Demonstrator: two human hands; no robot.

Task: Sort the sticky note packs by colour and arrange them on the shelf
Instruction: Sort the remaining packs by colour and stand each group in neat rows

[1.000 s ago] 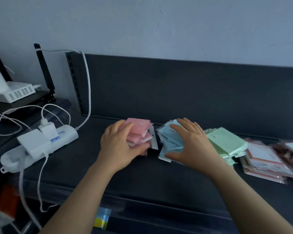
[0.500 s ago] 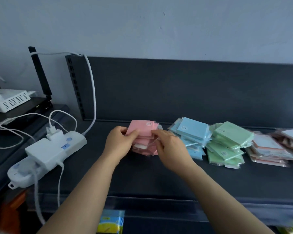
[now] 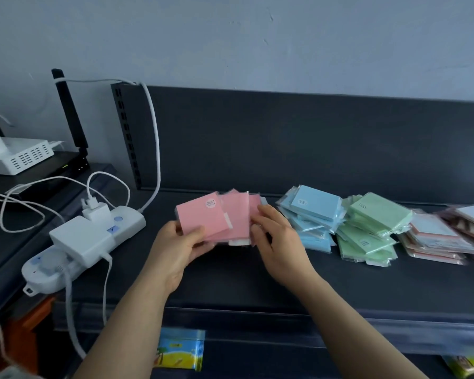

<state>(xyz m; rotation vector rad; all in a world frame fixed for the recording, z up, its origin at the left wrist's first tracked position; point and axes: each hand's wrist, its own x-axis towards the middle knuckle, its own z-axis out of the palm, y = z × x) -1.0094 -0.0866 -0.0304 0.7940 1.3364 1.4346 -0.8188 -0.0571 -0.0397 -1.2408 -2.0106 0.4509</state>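
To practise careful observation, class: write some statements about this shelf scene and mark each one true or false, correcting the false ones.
1. The left hand and the right hand both hold the pink packs. True.
2. The blue pile lies on the shelf between the pink packs and the green pile. True.
3. The right hand grips a green pack. False: no hand touches the green pile.
4. A white power strip lies left of the pink packs. True.
5. The pink packs sit in one squared-up stack. False: they are fanned out in the hands.
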